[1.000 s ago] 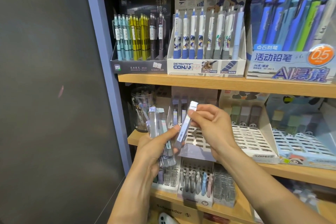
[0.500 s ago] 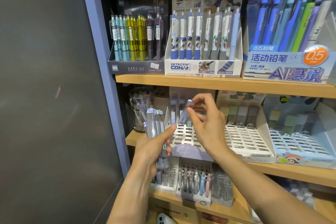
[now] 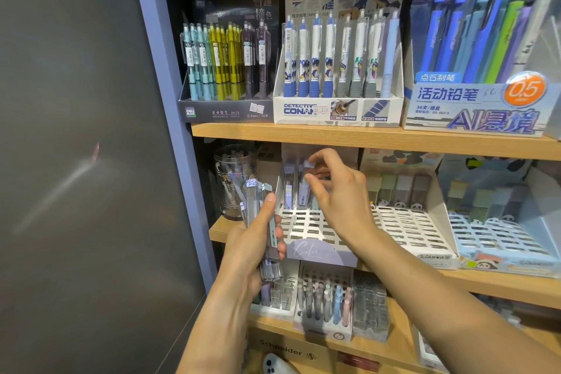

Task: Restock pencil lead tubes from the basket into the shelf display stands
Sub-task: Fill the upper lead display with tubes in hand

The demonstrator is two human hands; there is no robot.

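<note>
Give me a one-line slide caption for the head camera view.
Right hand slots a lead tube into the white display stand; left hand grips a spare bundle.

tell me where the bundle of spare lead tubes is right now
In the head view, the bundle of lead tubes is held upright in the left hand, left of centre, just in front of the white slotted display stand on the middle shelf.

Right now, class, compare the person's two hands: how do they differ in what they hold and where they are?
The left hand grips a bundle of lead tubes upright, in front of the shelf edge; the right hand pinches a single tube at the back rows of the white slotted stand. The left sits lower, the right reaches higher and deeper. Both hold lead tubes.
</note>
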